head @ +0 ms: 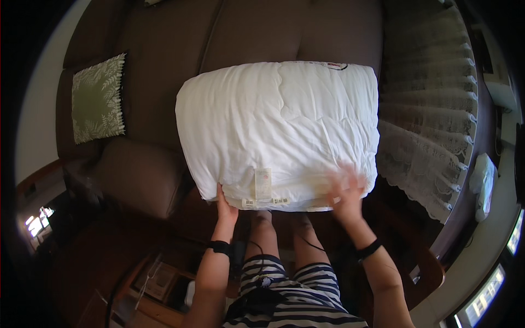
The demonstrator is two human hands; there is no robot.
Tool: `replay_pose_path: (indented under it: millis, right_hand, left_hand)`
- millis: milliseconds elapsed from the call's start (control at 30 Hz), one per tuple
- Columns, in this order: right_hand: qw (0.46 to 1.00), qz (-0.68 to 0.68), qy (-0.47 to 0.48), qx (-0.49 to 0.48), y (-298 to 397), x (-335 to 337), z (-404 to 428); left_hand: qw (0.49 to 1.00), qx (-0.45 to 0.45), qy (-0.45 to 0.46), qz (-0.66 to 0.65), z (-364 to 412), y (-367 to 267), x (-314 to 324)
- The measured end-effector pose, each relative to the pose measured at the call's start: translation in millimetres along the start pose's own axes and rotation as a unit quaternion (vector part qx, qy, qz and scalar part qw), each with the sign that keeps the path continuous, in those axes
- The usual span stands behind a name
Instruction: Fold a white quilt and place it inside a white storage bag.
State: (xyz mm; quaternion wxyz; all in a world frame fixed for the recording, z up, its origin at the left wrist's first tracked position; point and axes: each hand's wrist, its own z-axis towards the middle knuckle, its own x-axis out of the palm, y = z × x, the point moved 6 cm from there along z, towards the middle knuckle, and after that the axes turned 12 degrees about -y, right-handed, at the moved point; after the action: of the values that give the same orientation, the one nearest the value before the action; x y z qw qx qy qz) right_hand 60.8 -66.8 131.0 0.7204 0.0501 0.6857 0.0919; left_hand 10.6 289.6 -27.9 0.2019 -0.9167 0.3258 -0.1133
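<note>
Before me, at the front of a dark brown sofa, lies a thick white quilt (246,127), folded into a puffy bundle. A sewn-in care label (263,184) lies flat near its front edge, and smaller tags with writing stick out below. My left hand (227,208) grips the front left edge; its thumb shows against the fabric and the other fingers are hidden underneath. Over the front right part, my right hand (348,197) is blurred, fingers apart, palm towards the quilt. Whether it touches the fabric cannot be told.
The sofa (164,53) spreads behind and left of the quilt. On its left side rests a green leaf-patterned cushion (98,100), with a brown padded sofa part (137,176) nearer me. A lace curtain (426,119) hangs at right, beside a plastic bag (484,186). A wooden table (158,305) stands lower left.
</note>
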Motion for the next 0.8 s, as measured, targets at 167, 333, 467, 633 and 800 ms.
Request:
replay_pose_path:
  millis: [167,333,467,633,800]
  right_hand:
    - [0.945,0.210,0.131,-0.212,98.9,55.2,14.1]
    - [0.939,0.184,0.236,-0.168,97.1,108.9,36.6]
    - [0.941,0.203,0.201,-0.181,96.6,115.0,33.2]
    - [0.950,0.183,0.165,-0.191,99.8,119.7,28.1]
    - [0.956,0.151,0.155,-0.199,97.5,129.1,25.9]
  left_hand:
    - [0.985,-0.112,0.092,-0.095,-11.6,44.1,29.7]
    - [0.987,-0.098,0.084,-0.098,-3.4,48.3,36.6]
    - [0.991,-0.069,0.062,-0.094,-0.3,55.5,25.5]
    - [0.989,-0.123,-0.010,-0.078,-8.8,110.9,-8.1]
    - [0.979,-0.130,0.049,-0.149,-32.5,129.9,9.2]
